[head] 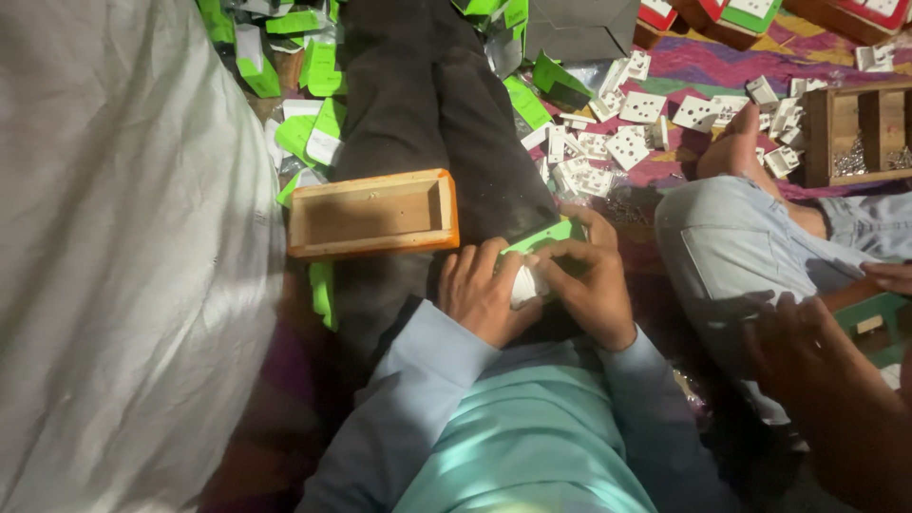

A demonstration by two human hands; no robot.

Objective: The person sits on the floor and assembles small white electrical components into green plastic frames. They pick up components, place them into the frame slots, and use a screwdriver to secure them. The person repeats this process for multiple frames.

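Observation:
Both my hands meet over my lap on a small green carton (pixel 549 235) with a white plastic socket part (pixel 524 283) at its mouth. My left hand (pixel 483 293) grips the near left side of the carton and the white part. My right hand (pixel 584 283) closes over the carton from the right, fingers on top. My sleeves are pale blue. An open orange wooden box (pixel 372 215) rests on my dark trouser leg just left of my hands.
A big white sack (pixel 123 247) fills the left. Green cartons (pixel 318 71) lie scattered at the top left. White socket plates (pixel 632 142) are strewn on the patterned mat. A wooden tray (pixel 860 133) stands at the right. Another person's leg (pixel 731 237) and hands (pixel 807 351) are at the right.

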